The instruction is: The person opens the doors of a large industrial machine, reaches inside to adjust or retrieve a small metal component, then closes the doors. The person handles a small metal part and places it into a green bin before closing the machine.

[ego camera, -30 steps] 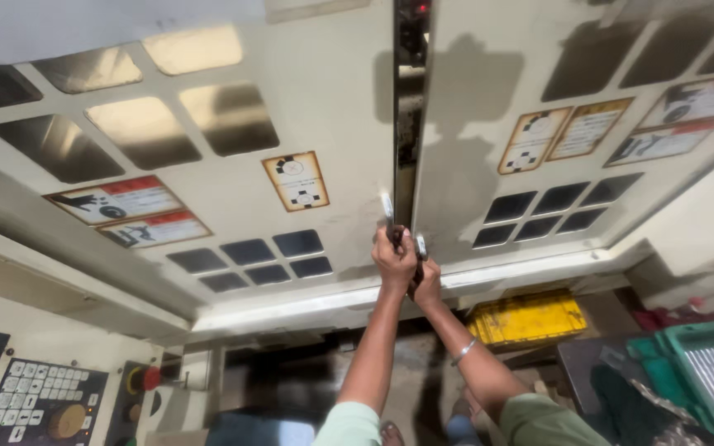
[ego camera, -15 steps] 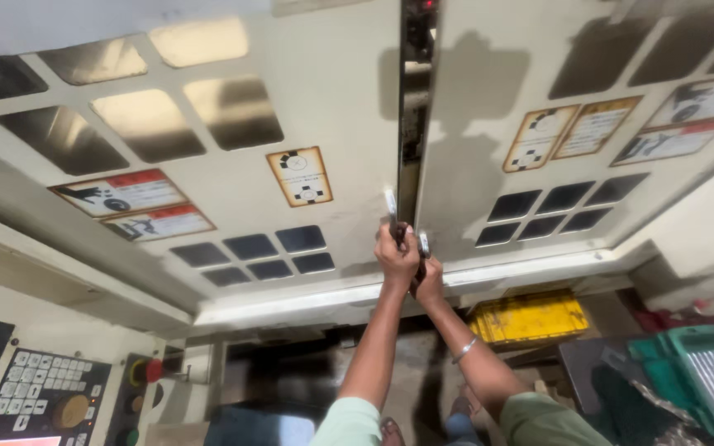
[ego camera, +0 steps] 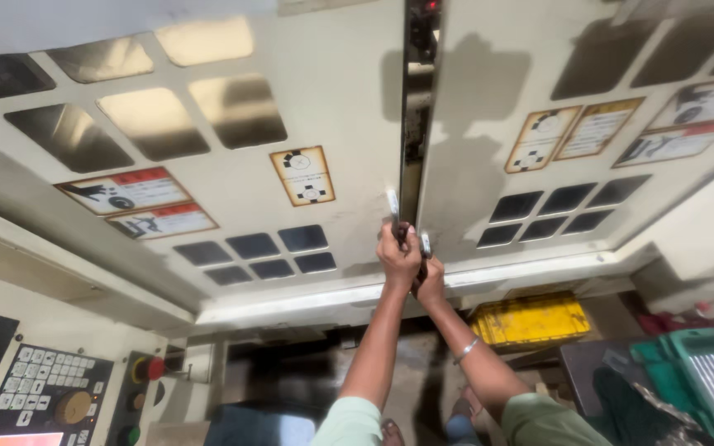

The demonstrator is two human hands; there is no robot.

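Note:
Two large cream machine doors meet in the middle, with a narrow dark gap (ego camera: 414, 132) between them. My left hand (ego camera: 398, 254) is closed around the metal handle (ego camera: 392, 205) at the edge of the left door (ego camera: 233, 190). My right hand (ego camera: 430, 281) sits just below and beside it, gripping the handle (ego camera: 426, 244) of the right door (ego camera: 555, 206). Both arms reach forward, close together. A thin bracelet (ego camera: 465, 350) is on my right wrist.
Small dark windows and several warning stickers cover both doors. A control panel with a keypad (ego camera: 39, 388) and a red button (ego camera: 155, 368) sits at lower left. A yellow tray (ego camera: 530, 318) lies below the doors; a green crate (ego camera: 704, 380) stands at lower right.
The gap between the doors stays about the same. Both hands keep their hold on the handles; the view has shifted only slightly.

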